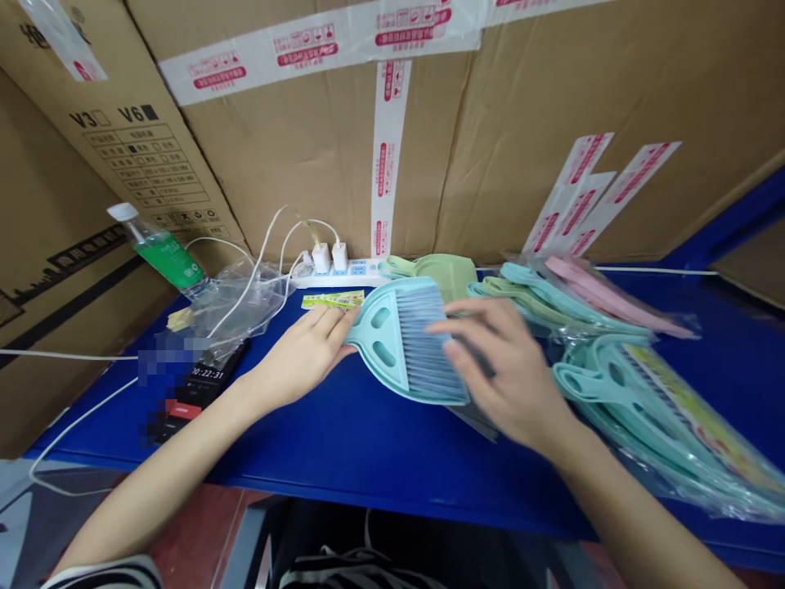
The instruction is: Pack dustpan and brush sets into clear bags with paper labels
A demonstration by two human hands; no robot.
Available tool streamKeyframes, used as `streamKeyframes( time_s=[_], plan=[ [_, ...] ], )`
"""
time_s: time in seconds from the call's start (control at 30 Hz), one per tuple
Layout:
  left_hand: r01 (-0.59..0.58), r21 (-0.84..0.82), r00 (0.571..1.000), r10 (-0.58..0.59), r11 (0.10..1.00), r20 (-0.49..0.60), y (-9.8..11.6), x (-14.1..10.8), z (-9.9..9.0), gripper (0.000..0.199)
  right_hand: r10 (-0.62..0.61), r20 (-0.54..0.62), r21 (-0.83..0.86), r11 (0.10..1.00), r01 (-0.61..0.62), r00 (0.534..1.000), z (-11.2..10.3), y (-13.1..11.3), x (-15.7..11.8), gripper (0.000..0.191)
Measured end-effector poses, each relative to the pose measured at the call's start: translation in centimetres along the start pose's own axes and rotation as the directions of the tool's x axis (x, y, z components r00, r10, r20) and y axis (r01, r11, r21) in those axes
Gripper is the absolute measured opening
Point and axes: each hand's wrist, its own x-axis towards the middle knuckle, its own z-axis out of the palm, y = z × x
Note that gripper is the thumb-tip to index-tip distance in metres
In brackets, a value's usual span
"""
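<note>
My left hand (pixel 310 350) is closed round the handle end of a light-blue hand brush (pixel 385 353). Its grey-blue bristles point right, and a matching dustpan (pixel 423 399) seems to lie nested beneath it. Over the bristle ends is my right hand (pixel 512 376), fingers apart and slightly curled. Its fingertips are at the bristles; whether they touch, I cannot tell. Part of a clear plastic or grey edge (pixel 475 421) shows below the dustpan. Behind the brush, a green dustpan (pixel 450 274) lies against the cardboard.
Bagged blue sets (pixel 638 409) and a pile of green, blue and pink ones (pixel 582 294) lie right. A power strip (pixel 361 272) with chargers stands behind a printed card (pixel 334 299). Left are a bottle (pixel 163 254), plastic wrap (pixel 239 303), a phone (pixel 205 376) and loose cables.
</note>
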Motion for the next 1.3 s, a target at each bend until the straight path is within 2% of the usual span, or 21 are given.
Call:
streamKeyframes(
  time_s=[0.07, 0.17, 0.27, 0.37, 0.5, 0.6, 0.67, 0.77, 0.87, 1.0, 1.13, 1.3],
  plan=[
    [-0.040, 0.023, 0.999, 0.041, 0.999, -0.023, 0.6, 0.5, 0.1, 0.048, -0.127, 0.147, -0.045, 0.990, 0.134, 0.981, 0.7, -1.4, -0.4, 0.023],
    [-0.065, 0.024, 0.998, 0.065, 0.998, -0.016, 1.5, 1.4, 0.2, 0.048, -0.119, 0.232, -0.083, 0.986, 0.142, 0.965, 1.7, -2.3, -1.1, 0.018],
    [-0.090, 0.020, 0.995, 0.089, 0.996, 0.040, 1.9, 2.3, 0.1, 0.046, -0.043, 0.209, -0.092, 0.994, 0.064, 0.977, 1.9, -2.1, -1.3, 0.017],
    [-0.110, 0.041, 0.990, 0.106, 0.993, 0.088, 1.4, 3.6, -0.4, 0.042, -0.059, 0.141, -0.191, 0.978, 0.086, 0.988, 1.5, -1.5, -1.3, 0.016],
    [-0.069, 0.042, 0.991, 0.064, 0.997, 0.115, -0.9, 6.1, -1.2, 0.043, -0.083, 0.076, -0.402, 0.909, 0.106, 0.994, 1.0, -1.2, -1.2, 0.019],
    [-0.022, 0.054, 0.992, 0.015, 0.998, 0.123, -3.2, 8.5, -0.9, 0.041, -0.059, 0.075, -0.453, 0.887, 0.087, 0.995, 1.2, -1.3, -1.3, 0.029],
    [0.008, 0.017, 0.993, -0.010, 1.000, 0.119, -4.6, 10.2, -0.1, 0.042, -0.038, 0.109, -0.451, 0.888, 0.084, 0.993, 1.7, -1.5, -1.6, 0.031],
    [-0.034, -0.075, 0.990, 0.044, 0.997, 0.137, -5.8, 12.8, 1.8, 0.039, -0.006, 0.218, -0.432, 0.896, 0.102, 0.976, 2.8, -1.7, -2.4, 0.032],
    [-0.106, -0.135, 0.979, 0.127, 0.985, 0.158, -6.0, 15.3, 3.9, 0.034, 0.013, 0.336, -0.416, 0.899, 0.136, 0.942, 3.9, -1.7, -3.2, 0.038],
    [-0.157, -0.176, 0.964, 0.190, 0.972, 0.188, -5.5, 18.1, 6.1, 0.032, 0.014, 0.373, -0.409, 0.900, 0.151, 0.928, 4.5, -1.4, -3.6, 0.041],
    [-0.182, -0.189, 0.951, 0.222, 0.965, 0.216, -5.1, 19.7, 7.5, 0.028, 0.052, 0.371, -0.418, 0.901, 0.116, 0.927, 4.3, -1.3, -3.4, 0.041],
    [-0.173, -0.198, 0.944, 0.219, 0.965, 0.245, -5.5, 20.0, 8.2, 0.030, 0.103, 0.419, -0.394, 0.916, 0.078, 0.902, 3.8, -1.2, -3.0, 0.040]
  ],
)
